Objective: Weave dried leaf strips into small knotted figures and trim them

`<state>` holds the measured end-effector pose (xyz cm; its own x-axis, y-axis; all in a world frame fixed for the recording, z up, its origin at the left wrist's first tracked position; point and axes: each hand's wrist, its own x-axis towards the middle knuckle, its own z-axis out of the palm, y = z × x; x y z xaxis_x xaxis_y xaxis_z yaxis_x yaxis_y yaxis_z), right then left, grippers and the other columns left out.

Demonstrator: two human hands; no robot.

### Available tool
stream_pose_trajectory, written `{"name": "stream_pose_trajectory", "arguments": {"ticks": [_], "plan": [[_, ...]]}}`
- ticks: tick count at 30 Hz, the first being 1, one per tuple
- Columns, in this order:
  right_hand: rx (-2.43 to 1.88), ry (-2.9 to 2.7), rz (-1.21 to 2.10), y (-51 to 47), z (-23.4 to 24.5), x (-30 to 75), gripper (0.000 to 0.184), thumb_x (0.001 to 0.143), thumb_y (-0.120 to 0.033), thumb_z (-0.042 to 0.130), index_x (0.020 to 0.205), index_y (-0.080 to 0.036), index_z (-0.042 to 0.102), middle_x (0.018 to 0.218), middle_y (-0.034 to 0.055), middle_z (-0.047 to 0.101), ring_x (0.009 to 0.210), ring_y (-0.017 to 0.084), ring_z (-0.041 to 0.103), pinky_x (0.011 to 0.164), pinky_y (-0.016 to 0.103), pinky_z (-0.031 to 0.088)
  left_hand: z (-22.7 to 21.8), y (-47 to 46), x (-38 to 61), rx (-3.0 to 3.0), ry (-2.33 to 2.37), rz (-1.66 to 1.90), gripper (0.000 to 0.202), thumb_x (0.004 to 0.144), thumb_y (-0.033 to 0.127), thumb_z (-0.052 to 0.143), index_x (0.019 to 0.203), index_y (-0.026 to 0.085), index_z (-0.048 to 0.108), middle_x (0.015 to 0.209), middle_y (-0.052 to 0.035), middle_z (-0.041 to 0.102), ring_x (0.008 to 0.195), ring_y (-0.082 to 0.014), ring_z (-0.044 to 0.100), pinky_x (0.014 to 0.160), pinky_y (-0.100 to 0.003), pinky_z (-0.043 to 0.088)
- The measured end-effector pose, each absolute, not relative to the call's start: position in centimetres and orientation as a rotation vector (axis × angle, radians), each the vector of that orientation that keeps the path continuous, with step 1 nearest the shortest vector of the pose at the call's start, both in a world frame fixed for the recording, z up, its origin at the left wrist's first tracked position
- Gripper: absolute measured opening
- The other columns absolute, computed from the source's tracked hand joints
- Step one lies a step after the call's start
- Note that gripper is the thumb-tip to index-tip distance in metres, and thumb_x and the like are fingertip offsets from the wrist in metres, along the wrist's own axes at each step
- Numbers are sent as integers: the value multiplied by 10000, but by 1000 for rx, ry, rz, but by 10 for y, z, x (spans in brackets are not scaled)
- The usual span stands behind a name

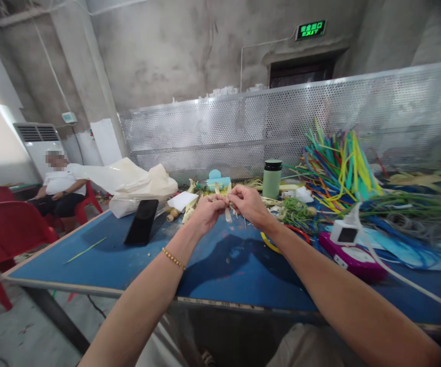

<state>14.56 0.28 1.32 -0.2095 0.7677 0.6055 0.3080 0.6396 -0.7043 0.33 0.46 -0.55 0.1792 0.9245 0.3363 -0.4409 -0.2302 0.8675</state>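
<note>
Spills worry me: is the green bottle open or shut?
Shut, it seems: the bottle stands upright with its dark lid on top.

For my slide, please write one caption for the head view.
Left hand and right hand hold a pale strip above a blue table.

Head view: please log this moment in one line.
left hand: pinching pale flat strip; right hand: pinching same strip; black rectangular phone: on blue-topped table

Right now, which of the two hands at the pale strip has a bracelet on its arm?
The left hand: a gold-coloured beaded bracelet circles that arm near the wrist, while the right hand has a bare wrist and forearm.
</note>
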Motion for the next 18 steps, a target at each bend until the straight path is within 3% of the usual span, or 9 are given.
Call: {"name": "stream_pose_trajectory", "arguments": {"ticks": [10, 14, 18], "plan": [[-888, -1781, 513, 5, 13, 147, 188, 787, -335, 549, 659, -202, 512, 469, -43, 481, 442, 110, 426, 461, 240, 337, -8, 5, 5, 1215, 574, 1390, 113, 565, 35, 732, 594, 94, 640, 612, -20, 599, 579, -87, 525, 614, -248, 397], [-883, -1745, 526, 11, 15, 152, 186, 765, -334, 560, 646, -204, 502, 458, -45, 470, 410, 104, 417, 430, 239, 334, -7, 3, 4, 1216, 475, 1319, 121, 634, 139, 782, 686, 86, 687, 719, -61, 660, 662, -117, 592, 707, -277, 453], [-866, -1721, 589, 12, 18, 155, 178, 753, -336, 581, 660, -200, 516, 463, -42, 477, 400, 100, 420, 403, 234, 332, -2, -2, 0, 1265, 441, 1240, 204, 592, 108, 801, 779, 80, 726, 760, -95, 699, 746, -162, 642, 782, -306, 469]]}}
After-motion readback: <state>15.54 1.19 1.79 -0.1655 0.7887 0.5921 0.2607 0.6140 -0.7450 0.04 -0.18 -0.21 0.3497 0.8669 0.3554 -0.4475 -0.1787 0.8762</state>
